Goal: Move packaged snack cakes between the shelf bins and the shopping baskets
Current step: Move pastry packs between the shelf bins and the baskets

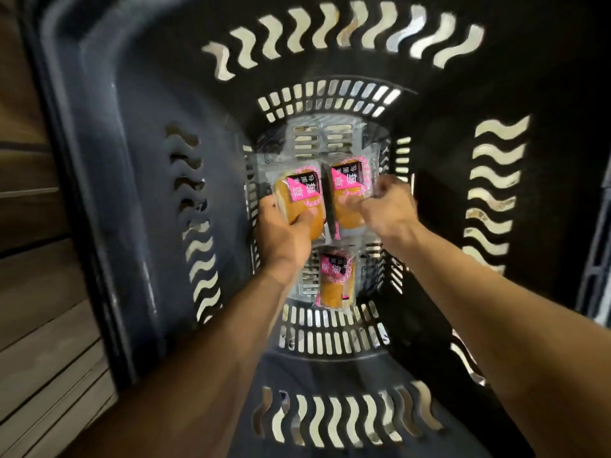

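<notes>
Deep in the black basket (139,200), my left hand (282,231) grips one snack cake (299,196), thumb across its front; my right hand (385,201) pinches a second cake (347,190) just beside it. A third cake (334,279) lies on the floor below my wrists

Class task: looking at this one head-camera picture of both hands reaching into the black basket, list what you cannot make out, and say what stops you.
- Third snack cake, head view: its left edge is hidden behind the left hand.
- Right hand: motion blur hides whether its fingers grip the right snack cake.
- Left snack cake: label print too small to read.
- Basket: outer rim cut off by frame edges.
</notes>
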